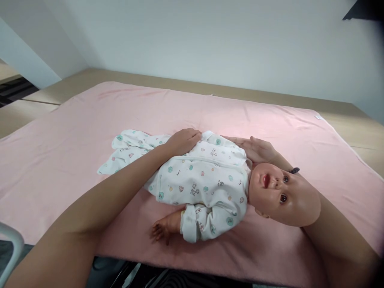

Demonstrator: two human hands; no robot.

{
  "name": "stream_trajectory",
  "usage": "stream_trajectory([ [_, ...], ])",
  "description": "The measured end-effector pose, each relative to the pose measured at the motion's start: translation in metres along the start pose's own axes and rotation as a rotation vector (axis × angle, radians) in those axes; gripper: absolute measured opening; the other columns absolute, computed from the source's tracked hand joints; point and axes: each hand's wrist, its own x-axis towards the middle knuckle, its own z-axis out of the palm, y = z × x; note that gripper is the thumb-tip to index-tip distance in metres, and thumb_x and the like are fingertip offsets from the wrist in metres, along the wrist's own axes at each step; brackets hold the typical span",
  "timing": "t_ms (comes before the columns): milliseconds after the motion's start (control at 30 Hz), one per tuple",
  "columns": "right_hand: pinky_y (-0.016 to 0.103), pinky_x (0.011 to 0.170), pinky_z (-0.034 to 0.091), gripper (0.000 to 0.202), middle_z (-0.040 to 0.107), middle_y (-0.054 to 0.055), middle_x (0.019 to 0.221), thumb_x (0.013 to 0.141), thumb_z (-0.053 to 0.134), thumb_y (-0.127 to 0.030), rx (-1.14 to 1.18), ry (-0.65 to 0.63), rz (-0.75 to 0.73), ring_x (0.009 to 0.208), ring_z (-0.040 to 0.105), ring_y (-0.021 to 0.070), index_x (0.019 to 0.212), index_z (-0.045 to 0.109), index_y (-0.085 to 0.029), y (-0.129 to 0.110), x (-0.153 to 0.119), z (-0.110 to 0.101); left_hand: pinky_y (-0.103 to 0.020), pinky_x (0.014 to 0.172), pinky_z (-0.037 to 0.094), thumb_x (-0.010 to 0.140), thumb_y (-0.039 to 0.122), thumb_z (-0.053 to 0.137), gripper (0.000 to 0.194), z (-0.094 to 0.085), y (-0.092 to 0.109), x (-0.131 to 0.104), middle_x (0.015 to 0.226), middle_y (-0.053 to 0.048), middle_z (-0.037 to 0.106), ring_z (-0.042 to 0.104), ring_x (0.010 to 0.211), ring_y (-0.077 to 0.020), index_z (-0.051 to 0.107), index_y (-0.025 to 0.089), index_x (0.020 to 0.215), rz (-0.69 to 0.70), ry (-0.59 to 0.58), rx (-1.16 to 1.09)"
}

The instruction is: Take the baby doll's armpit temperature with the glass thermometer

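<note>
A wooden table (180, 85) carries a pink blanket (75, 136), on which a doll (210, 180) lies under the left hand (183, 141).

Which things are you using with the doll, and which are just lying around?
Being used:
- doll, lying on its back
- suit, on the doll
- blanket, under the doll
- left hand, on the suit
- right hand, by the doll's far shoulder

Just there:
- table, under the blanket
- wall, behind
- white bar, bottom left
</note>
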Motion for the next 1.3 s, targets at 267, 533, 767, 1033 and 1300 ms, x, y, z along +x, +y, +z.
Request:
stream_trajectory([
  [267,0.049,0.089,0.063,0.072,0.075,0.004,0.112,0.065,0.06,-0.084,0.086,0.119,0.016,0.114,0.07,0.0341,0.116,0.073,-0.034,-0.007,0.0,0.004,-0.039,0.074,0.044,0.103,0.052,0.028,0.049,-0.002,0.005,-0.002,0.087,-0.007,0.068,0.061,0.082,-0.0239,0.057,0.021,0.078,-0.011,0.006,0.043],
  [533,0.054,0.093,0.061,0.071,0.076,0.007,0.112,0.064,0.062,-0.082,0.15,0.101,0.021,0.117,0.067,0.0369,0.113,0.074,-0.032,-0.016,-0.003,0.002,-0.037,0.082,0.047,0.101,0.041,0.031,0.044,-0.001,-0.001,0.0,0.114,-0.007,0.072,0.064,0.099,-0.0253,0.069,0.02,0.1,-0.012,-0.013,0.046],
  [767,0.046,0.099,0.058,0.068,0.078,0.006,0.107,0.068,0.057,-0.084,0.124,0.137,-0.042,0.116,0.069,0.031,0.104,0.076,-0.029,-0.007,-0.003,0.012,-0.039,0.079,0.045,0.103,0.049,0.027,0.05,-0.001,0.002,0.0,0.101,-0.008,0.072,0.063,0.092,-0.0256,0.065,0.02,0.088,-0.014,0.006,0.039],
  [1033,0.049,0.104,0.054,0.076,0.076,0.008,0.113,0.066,0.054,-0.084,0.078,0.117,-0.035,0.116,0.068,0.0301,0.111,0.075,-0.026,-0.001,-0.005,0.011,-0.038,0.08,0.046,0.101,0.05,0.033,0.047,-0.002,0.002,0.0,0.109,-0.007,0.074,0.065,0.094,-0.025,0.07,0.021,0.102,0.002,-0.024,0.018],
  [1300,0.056,0.091,0.062,0.078,0.075,0.006,0.115,0.062,0.063,-0.082,0.113,0.058,0.027,0.116,0.068,0.0379,0.123,0.071,-0.033,-0.004,-0.005,0.007,-0.038,0.096,0.047,0.098,0.034,0.031,0.046,0.0,-0.003,0.002,0.132,-0.007,0.069,0.062,0.118,-0.0269,0.07,0.021,0.118,-0.001,-0.011,0.037],
])
